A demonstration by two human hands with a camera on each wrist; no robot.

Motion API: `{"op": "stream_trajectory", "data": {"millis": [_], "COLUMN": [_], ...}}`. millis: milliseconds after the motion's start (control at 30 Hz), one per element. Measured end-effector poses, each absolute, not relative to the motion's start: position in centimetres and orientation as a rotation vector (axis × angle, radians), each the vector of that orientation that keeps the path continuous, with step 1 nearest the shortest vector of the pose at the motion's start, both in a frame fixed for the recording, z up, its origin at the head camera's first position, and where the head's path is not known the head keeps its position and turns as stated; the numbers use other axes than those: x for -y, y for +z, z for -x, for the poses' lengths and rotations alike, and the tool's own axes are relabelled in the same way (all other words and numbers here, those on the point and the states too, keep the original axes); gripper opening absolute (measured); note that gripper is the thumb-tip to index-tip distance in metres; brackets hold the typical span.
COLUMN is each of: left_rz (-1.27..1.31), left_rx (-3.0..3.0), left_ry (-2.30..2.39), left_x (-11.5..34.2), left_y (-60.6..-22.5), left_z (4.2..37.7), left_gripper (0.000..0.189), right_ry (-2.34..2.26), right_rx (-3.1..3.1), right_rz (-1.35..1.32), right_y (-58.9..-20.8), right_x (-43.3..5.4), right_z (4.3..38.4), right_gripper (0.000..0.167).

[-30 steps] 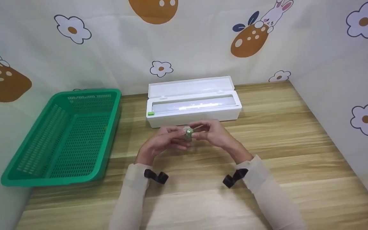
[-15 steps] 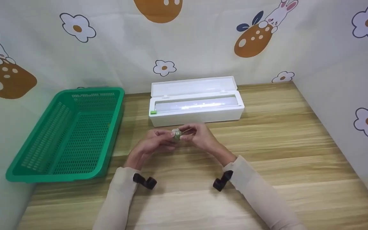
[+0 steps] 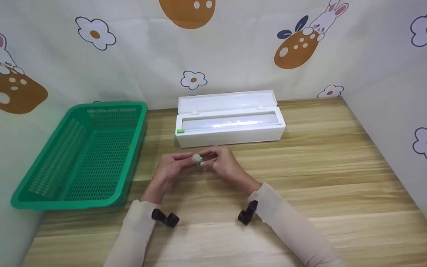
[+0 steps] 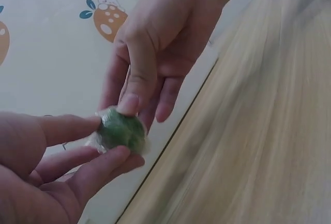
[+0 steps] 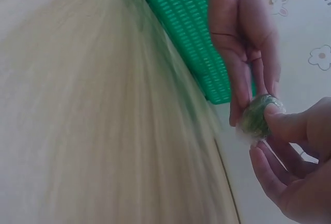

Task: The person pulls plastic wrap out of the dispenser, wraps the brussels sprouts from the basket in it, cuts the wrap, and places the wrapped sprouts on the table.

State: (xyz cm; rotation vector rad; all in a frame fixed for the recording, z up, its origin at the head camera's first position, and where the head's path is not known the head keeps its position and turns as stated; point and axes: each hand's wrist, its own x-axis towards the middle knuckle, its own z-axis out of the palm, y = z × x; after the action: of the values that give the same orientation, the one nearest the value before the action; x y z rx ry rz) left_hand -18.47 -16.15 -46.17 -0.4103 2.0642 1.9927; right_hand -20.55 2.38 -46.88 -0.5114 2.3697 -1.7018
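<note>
A small round green thing in clear plastic film [image 3: 198, 159] is between my two hands, over the table in front of the white box. My left hand [image 3: 171, 165] pinches it from the left with thumb and fingers. From the other side my right hand [image 3: 224, 163] pinches it too, its thumb on the wrapped surface. In the left wrist view the green bundle [image 4: 123, 131] looks dark green under shiny, crinkled film. Loose film shows at its edge in the right wrist view, where the bundle [image 5: 258, 118] is partly covered by fingers.
A white cling film box [image 3: 232, 135] with its lid raised stands by the back wall, a roll of film inside and a green slider at its left. A green plastic basket [image 3: 119, 181] sits on the left of the wooden table [image 3: 347, 178]. Printed cloth walls enclose the back and sides.
Both hands have moved left and slightly closer to me with the wrapped green bundle between them. The bundle has turned a little. The whole scene has shifted slightly right in the head view.
</note>
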Motion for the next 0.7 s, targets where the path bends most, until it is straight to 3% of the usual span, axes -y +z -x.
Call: {"op": "stream_trajectory", "data": {"millis": [400,700], "left_rz": [0.328,0.430], "left_rx": [-2.158,-2.236], "left_ry": [1.902,1.836], "left_x": [18.1,19.6], "left_y": [-47.1,-48.3], "left_z": [17.7,17.8], "left_gripper": [0.037,0.032], "right_ry": [-1.629,-1.558], "right_rx": [-2.304,-2.252], "right_rz": [0.440,0.428], "right_y": [-47.8,-48.4], "right_x": [-0.7,0.9], "right_z": [20.8,21.3], "right_gripper": [0.033,0.032]}}
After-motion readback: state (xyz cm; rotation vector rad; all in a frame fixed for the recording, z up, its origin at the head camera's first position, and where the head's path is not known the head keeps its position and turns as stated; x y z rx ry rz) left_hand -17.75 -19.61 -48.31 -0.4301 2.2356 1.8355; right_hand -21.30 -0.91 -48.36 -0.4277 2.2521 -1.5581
